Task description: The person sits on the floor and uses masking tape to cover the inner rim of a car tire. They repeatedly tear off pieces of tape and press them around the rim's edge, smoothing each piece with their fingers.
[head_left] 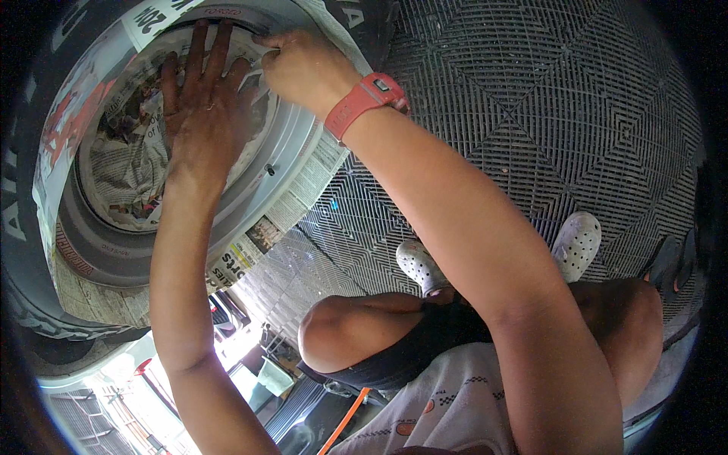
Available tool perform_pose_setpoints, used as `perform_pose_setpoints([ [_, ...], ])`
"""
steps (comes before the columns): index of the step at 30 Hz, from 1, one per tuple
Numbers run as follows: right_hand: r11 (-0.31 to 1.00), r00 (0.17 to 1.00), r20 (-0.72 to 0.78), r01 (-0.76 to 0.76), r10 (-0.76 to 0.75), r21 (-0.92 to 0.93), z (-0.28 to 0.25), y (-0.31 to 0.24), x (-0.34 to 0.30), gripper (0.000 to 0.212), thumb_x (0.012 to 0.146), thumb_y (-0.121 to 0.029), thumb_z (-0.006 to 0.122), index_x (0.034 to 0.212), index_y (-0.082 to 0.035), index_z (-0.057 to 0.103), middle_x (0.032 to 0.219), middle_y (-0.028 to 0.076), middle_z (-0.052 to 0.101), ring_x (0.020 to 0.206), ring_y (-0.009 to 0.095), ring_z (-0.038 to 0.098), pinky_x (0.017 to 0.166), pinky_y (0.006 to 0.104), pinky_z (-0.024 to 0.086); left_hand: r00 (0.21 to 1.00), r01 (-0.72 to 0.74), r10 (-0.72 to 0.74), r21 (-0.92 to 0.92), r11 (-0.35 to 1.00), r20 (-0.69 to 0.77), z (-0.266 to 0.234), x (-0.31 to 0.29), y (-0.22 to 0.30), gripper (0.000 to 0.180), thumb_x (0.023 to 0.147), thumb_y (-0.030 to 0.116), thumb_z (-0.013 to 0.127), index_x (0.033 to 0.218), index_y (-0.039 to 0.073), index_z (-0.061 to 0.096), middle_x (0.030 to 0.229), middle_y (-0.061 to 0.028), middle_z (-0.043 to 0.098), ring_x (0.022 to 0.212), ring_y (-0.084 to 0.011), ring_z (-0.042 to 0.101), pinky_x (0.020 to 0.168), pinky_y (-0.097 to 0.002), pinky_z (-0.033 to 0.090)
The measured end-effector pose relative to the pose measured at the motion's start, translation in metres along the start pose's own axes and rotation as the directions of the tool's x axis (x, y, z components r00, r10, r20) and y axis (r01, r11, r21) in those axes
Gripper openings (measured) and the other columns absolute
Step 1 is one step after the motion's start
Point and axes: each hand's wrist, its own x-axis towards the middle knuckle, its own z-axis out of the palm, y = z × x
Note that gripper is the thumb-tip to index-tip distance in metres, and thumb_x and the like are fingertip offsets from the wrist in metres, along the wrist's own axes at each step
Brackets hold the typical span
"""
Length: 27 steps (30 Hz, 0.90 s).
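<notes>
A large wheel fills the upper left, its grey rim (284, 144) inside a black tyre (23, 262). Crumpled newspaper (125, 171) lines the hollow middle of the rim, and more newspaper sheets (83, 136) lie between rim and tyre. My left hand (201, 110) rests on the lining with its fingers spread, tips near the rim's far inner edge. Beside it, my right hand (307, 68) is closed, with thumb and forefinger pinched at the rim's inner edge. Whatever is in that pinch is too small to make out. A valve stem (270, 170) sticks up from the rim.
Black ribbed floor tiles (531, 98) spread to the right of the wheel. My knees are bent close below, and white clogs (578, 246) are on my feet. A red wristwatch (368, 106) is on my right wrist. A pale bin (275, 375) stands in the background.
</notes>
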Motion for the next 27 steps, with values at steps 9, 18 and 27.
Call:
perform_pose_setpoints([
  [9, 0.999, 0.987, 0.162, 0.000, 0.007, -0.041, -0.019, -0.012, 0.009, 0.049, 0.099, -0.016, 0.050, 0.144, -0.013, 0.069, 0.085, 0.024, 0.076, 0.063, 0.027, 0.074, 0.063, 0.0392, 0.062, 1.000, -0.005, 0.005, 0.017, 1.000, 0.024, -0.004, 0.002, 0.000, 0.041, 0.096, 0.041, 0.071, 0.129, 0.017, 0.073, 0.168, -0.0045, 0.046, 0.159, -0.0268, 0.035, 0.125, -0.0596, 0.030],
  [18, 0.967, 0.968, 0.221, 0.165, -0.120, -0.195, -0.018, -0.009, 0.016, 0.049, 0.099, -0.016, 0.050, 0.145, -0.009, 0.068, 0.101, 0.025, 0.078, 0.079, 0.030, 0.079, 0.074, 0.0383, 0.064, 0.979, 0.004, -0.017, 0.066, 0.998, 0.205, 0.007, 0.004, 0.015, 0.044, 0.100, 0.040, 0.066, 0.138, 0.018, 0.069, 0.168, -0.0061, 0.045, 0.162, -0.0252, 0.028, 0.131, -0.0562, 0.021],
  [27, 0.987, 0.991, 0.063, -0.127, 0.121, 0.101, 0.009, -0.003, -0.001, 0.040, 0.094, -0.004, 0.055, 0.129, 0.003, 0.074, 0.135, 0.020, 0.073, 0.130, 0.031, 0.068, 0.108, 0.0369, 0.057, 0.925, -0.022, -0.015, 0.094, 0.995, 0.380, 0.001, 0.002, 0.024, 0.048, 0.103, 0.042, 0.061, 0.146, 0.019, 0.065, 0.167, -0.0047, 0.046, 0.163, -0.0233, 0.026, 0.132, -0.0543, 0.017],
])
